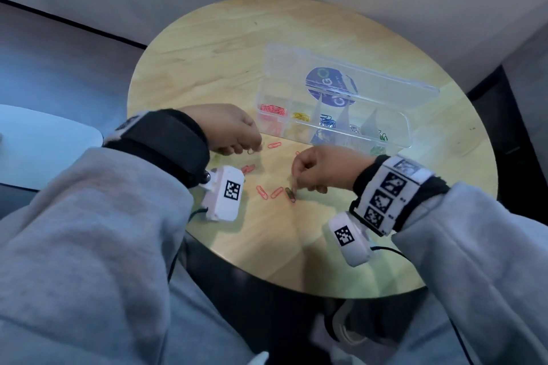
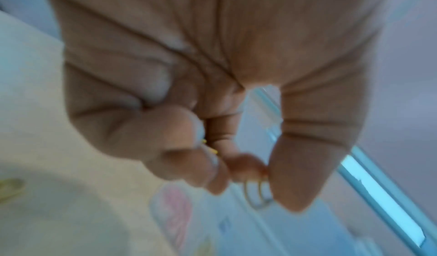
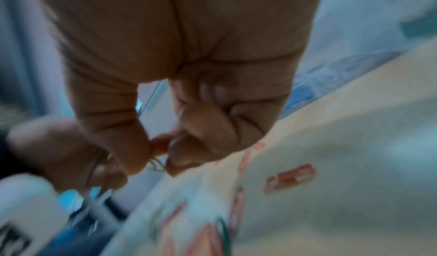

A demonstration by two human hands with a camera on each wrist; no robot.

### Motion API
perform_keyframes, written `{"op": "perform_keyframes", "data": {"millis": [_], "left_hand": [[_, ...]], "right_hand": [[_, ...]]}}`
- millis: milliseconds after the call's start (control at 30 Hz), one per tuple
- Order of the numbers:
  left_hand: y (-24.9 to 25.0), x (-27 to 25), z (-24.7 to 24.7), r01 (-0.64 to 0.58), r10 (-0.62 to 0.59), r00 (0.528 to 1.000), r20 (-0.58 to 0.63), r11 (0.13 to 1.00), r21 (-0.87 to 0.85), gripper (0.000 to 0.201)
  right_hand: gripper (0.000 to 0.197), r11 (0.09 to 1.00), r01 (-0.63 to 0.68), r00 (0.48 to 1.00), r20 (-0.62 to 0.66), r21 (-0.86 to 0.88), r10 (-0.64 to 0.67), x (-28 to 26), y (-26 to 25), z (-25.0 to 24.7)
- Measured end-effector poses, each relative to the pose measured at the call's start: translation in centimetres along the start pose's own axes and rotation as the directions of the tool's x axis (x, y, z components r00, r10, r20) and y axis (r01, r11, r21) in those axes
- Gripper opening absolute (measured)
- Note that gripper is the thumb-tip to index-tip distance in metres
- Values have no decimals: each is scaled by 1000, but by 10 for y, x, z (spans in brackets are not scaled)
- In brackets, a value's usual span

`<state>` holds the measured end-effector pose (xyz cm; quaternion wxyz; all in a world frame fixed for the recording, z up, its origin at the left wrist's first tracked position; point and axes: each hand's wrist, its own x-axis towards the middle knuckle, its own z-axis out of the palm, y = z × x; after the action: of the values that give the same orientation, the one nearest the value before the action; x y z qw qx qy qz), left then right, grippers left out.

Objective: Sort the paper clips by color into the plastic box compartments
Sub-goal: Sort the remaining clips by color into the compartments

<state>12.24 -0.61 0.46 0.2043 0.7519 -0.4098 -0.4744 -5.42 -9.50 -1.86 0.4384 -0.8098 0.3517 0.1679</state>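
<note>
A clear plastic box [image 1: 410, 135] lies open at the back right of the round wooden table [image 1: 207, 53]. Its compartments hold red clips [image 1: 272, 111], yellow clips [image 1: 301, 116], blue clips [image 1: 327, 121], silver clips [image 1: 354, 128] and green clips [image 1: 382, 136]. My left hand [image 1: 252, 148] hovers just left of the box, thumb and forefinger pinching a thin clip [image 2: 257, 194]; yellow wire shows under its curled fingers. My right hand [image 1: 295, 187] is low over the table and pinches a greenish-yellow clip [image 3: 157, 163]. Beside its fingertips lie a dark green clip [image 1: 290, 194] and loose red clips [image 1: 276, 192].
More red clips lie near the box [image 1: 274, 145] and under my left wrist [image 1: 248, 169]. The box's lid [image 1: 385, 83] lies flat behind it. A pale round surface [image 1: 44, 142] stands off to the left. The table's near edge is above my knees.
</note>
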Motion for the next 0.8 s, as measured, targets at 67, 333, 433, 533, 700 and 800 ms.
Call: {"op": "perform_keyframes", "data": {"millis": [67, 333, 433, 533, 700, 800], "left_hand": [[2, 0, -7, -15, 3, 998, -60, 979, -203, 24], [10, -1, -10, -131, 7, 973, -230, 838, -530, 30], [9, 0, -16, -81, -52, 968, -244, 859, -505, 28], [2, 3, -22, 72, -176, 958, -226, 912, -404, 26], [-18, 11, -19, 373, -322, 913, -252, 908, 191, 30], [-24, 15, -14, 418, -333, 904, -268, 820, 391, 34]], "right_hand": [[24, 956, -20, 999, -35, 291, 32, -2, 4, -9], [25, 684, 81, 981, -178, 725, 71, -8, -1, -28], [28, 639, 44, 982, -151, 768, 113, -7, -7, -27], [24, 530, 43, 981, -137, 847, 139, -6, -11, -31], [18, 507, 104, 962, -217, 855, 167, -2, -16, -43], [21, 597, 114, 943, -276, 794, 187, 3, -19, -48]]}}
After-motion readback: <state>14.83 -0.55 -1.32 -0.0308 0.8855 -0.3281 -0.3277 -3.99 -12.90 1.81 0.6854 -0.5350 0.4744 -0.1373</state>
